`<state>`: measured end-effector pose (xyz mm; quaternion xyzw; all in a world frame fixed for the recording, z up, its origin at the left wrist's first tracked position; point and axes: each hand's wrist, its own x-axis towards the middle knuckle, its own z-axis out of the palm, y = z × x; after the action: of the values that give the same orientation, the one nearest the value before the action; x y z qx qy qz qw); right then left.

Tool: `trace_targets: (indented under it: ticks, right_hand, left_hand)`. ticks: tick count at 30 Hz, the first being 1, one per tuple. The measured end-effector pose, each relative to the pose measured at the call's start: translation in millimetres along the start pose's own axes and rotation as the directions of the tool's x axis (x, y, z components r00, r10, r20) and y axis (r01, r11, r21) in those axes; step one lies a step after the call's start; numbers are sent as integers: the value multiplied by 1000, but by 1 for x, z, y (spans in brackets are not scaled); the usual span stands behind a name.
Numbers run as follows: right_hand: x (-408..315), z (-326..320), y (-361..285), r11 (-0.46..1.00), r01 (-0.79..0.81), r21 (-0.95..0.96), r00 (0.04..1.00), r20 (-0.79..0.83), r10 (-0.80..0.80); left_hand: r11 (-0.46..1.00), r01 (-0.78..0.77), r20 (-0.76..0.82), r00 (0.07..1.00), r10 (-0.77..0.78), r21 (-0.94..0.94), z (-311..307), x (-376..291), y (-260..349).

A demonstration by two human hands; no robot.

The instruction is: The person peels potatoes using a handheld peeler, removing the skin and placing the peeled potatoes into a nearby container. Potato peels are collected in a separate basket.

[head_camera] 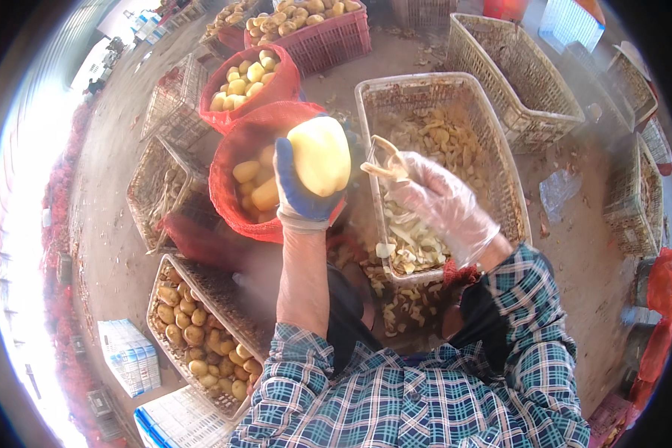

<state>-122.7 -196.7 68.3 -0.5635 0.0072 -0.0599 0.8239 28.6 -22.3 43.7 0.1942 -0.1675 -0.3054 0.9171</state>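
My left hand, in a blue-coated work glove, holds a large peeled potato above a red mesh bag of peeled potatoes. In a clear plastic glove, my right hand grips a peeler, with its blade end towards the potato but apart from it. Below that hand stands a plastic crate holding potato peelings. A second red mesh bag of peeled potatoes stands behind the first. At the lower left, another crate holds unpeeled potatoes.
A red crate heaped with potatoes stands at the back. A dirty crate is at the back right, with another crate at the far right. On the left stands a crate. Peelings lie on the floor between my feet.
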Motion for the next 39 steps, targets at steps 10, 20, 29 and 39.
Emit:
trace_targets:
  ticks: [10, 20, 29, 39]
  right_hand:
    - [0, 6, 41, 849, -5, 529, 990, -115, 78]
    - [6, 79, 10, 995, -94, 29, 952, -289, 98]
    - [8, 13, -34, 981, -132, -143, 991, 6, 134]
    - [-16, -2, -36, 983, -175, -53, 983, 53, 177]
  left_hand:
    - [990, -6, -110, 994, -9, -143, 19, -3, 5]
    - [936, -101, -139, 978, 155, 336, 24, -1, -3]
    - [616, 27, 25, 997, -76, 787, 28, -25, 24]
    - [87, 112, -80, 947, -311, 990, 23, -39, 12]
